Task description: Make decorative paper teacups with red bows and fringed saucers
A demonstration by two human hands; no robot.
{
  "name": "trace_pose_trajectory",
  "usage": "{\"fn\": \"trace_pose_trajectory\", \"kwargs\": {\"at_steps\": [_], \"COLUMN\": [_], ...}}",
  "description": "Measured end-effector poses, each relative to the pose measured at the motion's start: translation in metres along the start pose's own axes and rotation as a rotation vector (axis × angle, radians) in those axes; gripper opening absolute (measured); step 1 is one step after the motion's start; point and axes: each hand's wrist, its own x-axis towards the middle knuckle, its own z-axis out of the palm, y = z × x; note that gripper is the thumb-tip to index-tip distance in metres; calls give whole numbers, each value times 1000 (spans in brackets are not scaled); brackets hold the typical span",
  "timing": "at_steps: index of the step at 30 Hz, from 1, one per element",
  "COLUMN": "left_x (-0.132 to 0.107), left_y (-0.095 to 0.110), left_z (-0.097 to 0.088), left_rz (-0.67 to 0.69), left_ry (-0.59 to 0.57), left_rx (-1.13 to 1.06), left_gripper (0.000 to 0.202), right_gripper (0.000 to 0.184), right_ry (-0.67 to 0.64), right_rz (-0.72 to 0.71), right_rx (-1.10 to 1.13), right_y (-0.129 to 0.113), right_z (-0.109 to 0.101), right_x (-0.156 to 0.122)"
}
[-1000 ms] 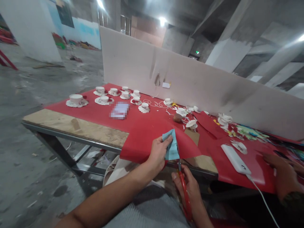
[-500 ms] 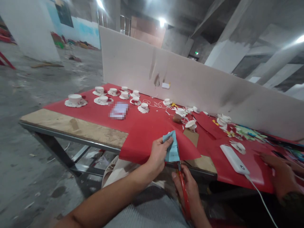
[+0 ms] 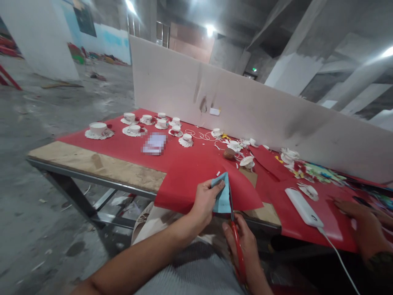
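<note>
Scissors (image 3: 239,252) with red handles sit in my right hand (image 3: 248,241), the fingers curled round the grips, the blades pointing away from me. Just ahead of those fingers, and a little to their left, is a pale blue piece (image 3: 221,200) of thin creased material; paper or cloth, I cannot tell which. My left hand (image 3: 203,200) has it pinched, thumb pressed flat on top, the other fingers mostly hidden behind. So the piece lies to the right of my left fingers, its long axis running roughly away from my body, and the blades lie nearly in line with that axis, along its right-hand edge. The left hand is the nearer one, touching the piece itself; the right meets it only through the blades. How far apart the blades stand, I cannot make out. Beyond my left fingers a red sheet (image 3: 181,184) droops over the near edge of the surface (image 3: 129,172), with a small white scrap (image 3: 218,173) just past the blue piece. Farther ahead and leftward stand small white hats (image 3: 186,140) with frilled brims. Off to the right of my right fingers are a white power bank (image 3: 303,207) and, past it, a co-worker's hand (image 3: 356,211).
</note>
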Motion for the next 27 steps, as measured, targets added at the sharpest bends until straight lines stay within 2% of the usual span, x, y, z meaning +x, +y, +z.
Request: {"fn": "trace_pose_trajectory", "kwargs": {"at_steps": [7,12,15,22,27], "left_x": [0,-2,-5,-6,-4], "left_y": [-2,-2,0,1,9], "left_z": [-5,-5,-5,-6,-6], "left_rz": [77,40,13,-11,-35], "left_ry": [-17,-16,-14,-29,-21], "left_rx": [66,64,73,81,109], "left_gripper": [28,26,25,25,23], "right_gripper": [35,37,39,51,42], "right_ry": [-22,-54,-86,-35,-21], "right_rz": [-37,76,93,6,-82], "right_rx": [38,103,152,78,80], "right_y": [-1,0,1,12,2], "right_z": [-1,6,8,6,-2], "right_x": [3,0,0,5,9]}}
